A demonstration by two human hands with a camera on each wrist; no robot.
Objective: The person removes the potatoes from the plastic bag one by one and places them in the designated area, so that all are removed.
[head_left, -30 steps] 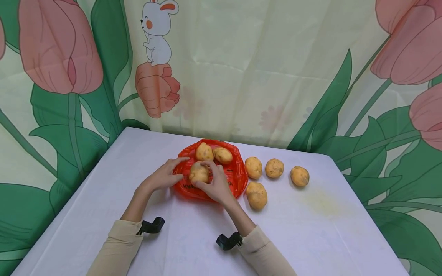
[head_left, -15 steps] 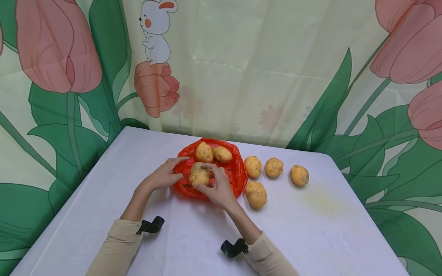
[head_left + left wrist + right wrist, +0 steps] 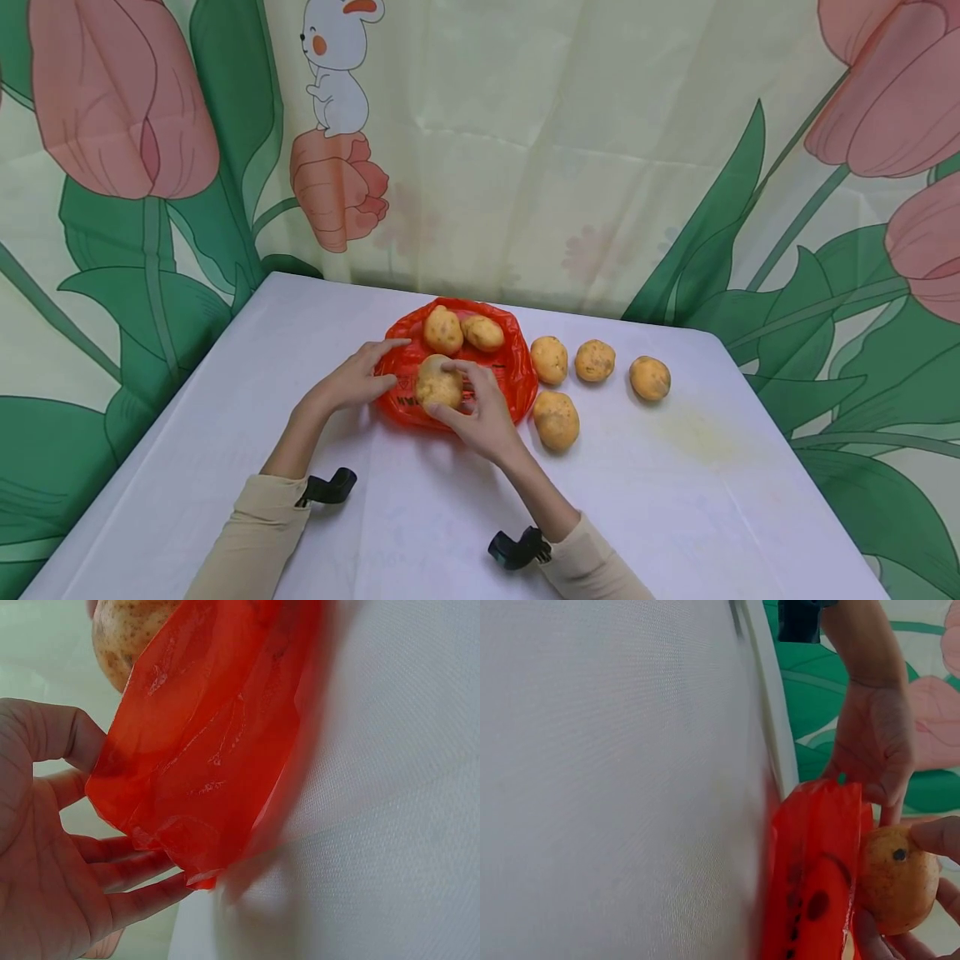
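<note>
Over the near left part of the open red plastic bag (image 3: 517, 400), my right hand (image 3: 483, 421) holds a potato (image 3: 435, 385) between thumb and fingers. The right wrist view shows this potato (image 3: 896, 889) beside the bag's rim, a dark spot on its skin. My left hand (image 3: 352, 382) is at the bag's left edge, thumb and index finger reaching over the rim. Seen from the left wrist, the fairly straight fingers (image 3: 139, 900) touch the red film (image 3: 202, 750), their tips partly hidden by it. Two potatoes (image 3: 443, 331) lie at the back of the bag.
Right of the bag, several loose potatoes (image 3: 557, 422) lie on the white tablecloth (image 3: 675, 517). The farthest right is a single potato (image 3: 650, 379). A printed curtain (image 3: 510, 150) with tulips and a rabbit hangs behind the table.
My right hand has lifted slightly and turned the potato, shifting a little to the right with it. My left hand stays at the bag's rim.
</note>
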